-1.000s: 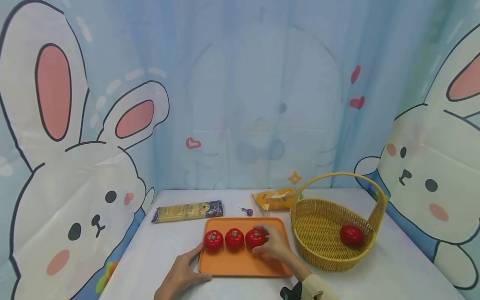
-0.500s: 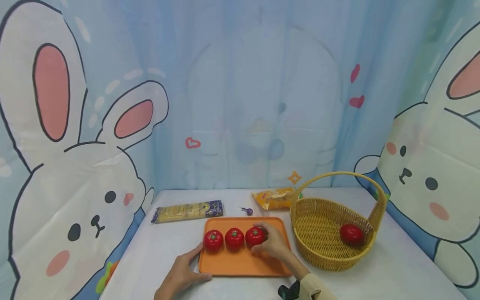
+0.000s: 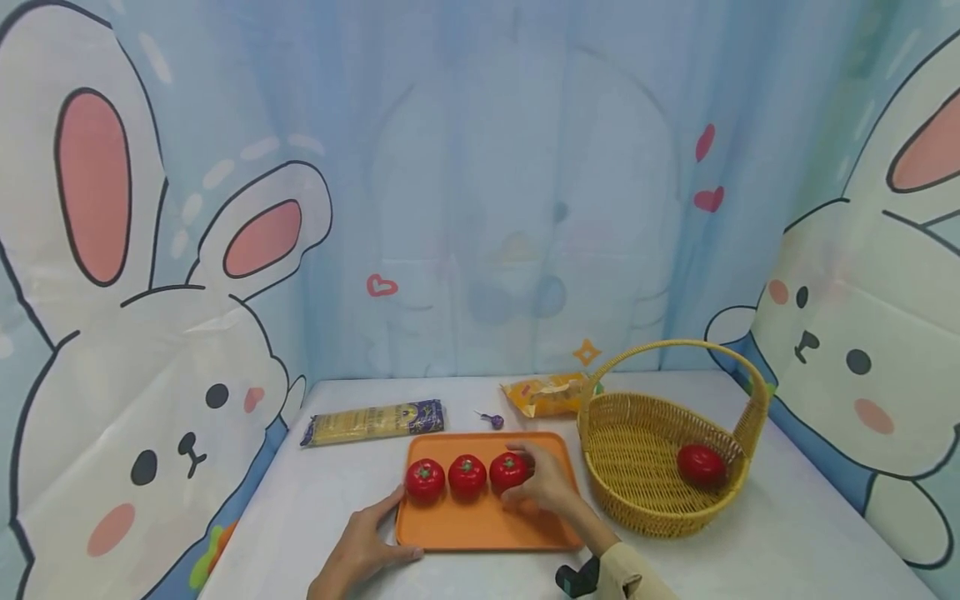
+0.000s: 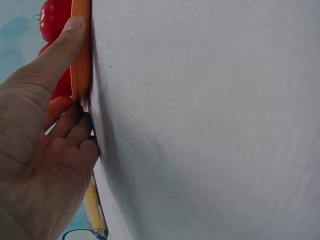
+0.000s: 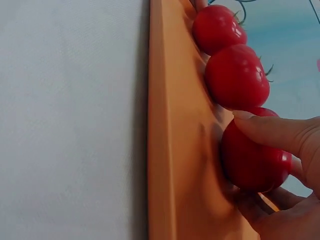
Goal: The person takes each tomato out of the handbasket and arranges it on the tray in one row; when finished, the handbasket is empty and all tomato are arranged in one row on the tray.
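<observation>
Three red tomatoes stand in a row on an orange tray [image 3: 487, 533]: a left tomato [image 3: 424, 481], a middle tomato [image 3: 467, 477] and a right tomato [image 3: 508, 471]. My right hand [image 3: 543, 483] grips the right tomato, which sits on the tray; in the right wrist view the thumb lies across the tomato [image 5: 255, 155] and the other fingers reach round its far side. My left hand [image 3: 363, 542] holds the tray's near left corner. In the left wrist view its thumb presses the tray's front wall [image 4: 81, 65], with the fingers along the side.
Right of the tray stands a yellow wicker basket [image 3: 630, 467] with a tall handle and a red, rounded item [image 3: 701, 465] inside. Behind the tray lie a pack of noodles [image 3: 375, 422], a small purple object [image 3: 493, 421] and an orange snack bag [image 3: 546, 395]. A curtain closes off the back.
The head view has shifted slightly. Both hands keep their places on the tray and the right tomato.
</observation>
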Available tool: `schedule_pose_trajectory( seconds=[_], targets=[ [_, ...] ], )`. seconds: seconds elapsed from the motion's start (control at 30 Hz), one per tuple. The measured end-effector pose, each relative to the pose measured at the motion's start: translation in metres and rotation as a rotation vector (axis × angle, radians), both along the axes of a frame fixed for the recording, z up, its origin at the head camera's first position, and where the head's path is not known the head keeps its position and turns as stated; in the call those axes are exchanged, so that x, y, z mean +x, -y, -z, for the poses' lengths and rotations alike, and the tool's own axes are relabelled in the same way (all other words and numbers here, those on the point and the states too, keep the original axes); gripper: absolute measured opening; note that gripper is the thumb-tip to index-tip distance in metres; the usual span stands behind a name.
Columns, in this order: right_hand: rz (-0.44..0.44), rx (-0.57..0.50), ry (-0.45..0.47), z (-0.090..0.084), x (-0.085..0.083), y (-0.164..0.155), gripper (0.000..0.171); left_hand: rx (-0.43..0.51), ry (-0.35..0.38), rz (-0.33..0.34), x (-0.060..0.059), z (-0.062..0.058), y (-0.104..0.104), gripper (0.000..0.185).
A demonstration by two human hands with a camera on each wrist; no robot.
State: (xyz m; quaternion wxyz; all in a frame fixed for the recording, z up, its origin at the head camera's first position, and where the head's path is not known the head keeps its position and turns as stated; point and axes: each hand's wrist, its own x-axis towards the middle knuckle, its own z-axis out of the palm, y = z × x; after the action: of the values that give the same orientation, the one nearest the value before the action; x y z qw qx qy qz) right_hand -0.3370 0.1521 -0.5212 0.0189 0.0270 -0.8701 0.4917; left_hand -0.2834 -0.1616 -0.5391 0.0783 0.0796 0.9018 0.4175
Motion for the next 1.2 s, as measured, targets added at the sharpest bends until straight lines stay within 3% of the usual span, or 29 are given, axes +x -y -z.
schedule_pose_trajectory(
  seconds=[0.17, 0.3, 0.43, 0.53, 0.6, 0.77, 1.0, 1.1, 1.2],
  targets=[
    [-0.027, -0.025, -0.073, -0.017, 0.011, -0.012, 0.081, 0.007, 0.029, -0.008, 0.001, 0.005, -0.004, 0.107],
    [-0.085, -0.03, -0.15, -0.061, 0.03, -0.034, 0.061, 0.022, 0.07, -0.012, 0.004, 0.01, -0.007, 0.107],
    [-0.125, -0.004, -0.225, -0.111, 0.048, -0.072, 0.038, 0.034, 0.052, -0.013, 0.005, 0.01, -0.006, 0.108],
    [-0.085, 0.011, -0.268, -0.136, 0.056, -0.108, 0.038, 0.028, 0.045, -0.018, 0.003, 0.006, -0.004, 0.109],
    [-0.029, 0.038, -0.275, -0.142, 0.058, -0.133, 0.042, 0.021, 0.05, -0.018, 0.002, 0.004, -0.003, 0.109],
    [0.102, 0.161, -0.153, -0.124, 0.047, -0.186, 0.067, 0.023, 0.049, -0.018, 0.001, 0.003, 0.0, 0.109],
    [0.176, 0.172, 0.113, -0.085, 0.024, -0.223, 0.095, 0.037, 0.068, -0.034, 0.001, 0.004, -0.001, 0.109],
    [0.205, 0.154, 0.118, -0.075, 0.017, -0.225, 0.095, 0.039, 0.068, -0.042, 0.001, 0.002, -0.003, 0.109],
    [0.193, -0.002, 0.031, -0.074, 0.01, -0.217, 0.085, 0.041, 0.078, -0.056, 0.0, 0.001, -0.005, 0.108]
  ],
)
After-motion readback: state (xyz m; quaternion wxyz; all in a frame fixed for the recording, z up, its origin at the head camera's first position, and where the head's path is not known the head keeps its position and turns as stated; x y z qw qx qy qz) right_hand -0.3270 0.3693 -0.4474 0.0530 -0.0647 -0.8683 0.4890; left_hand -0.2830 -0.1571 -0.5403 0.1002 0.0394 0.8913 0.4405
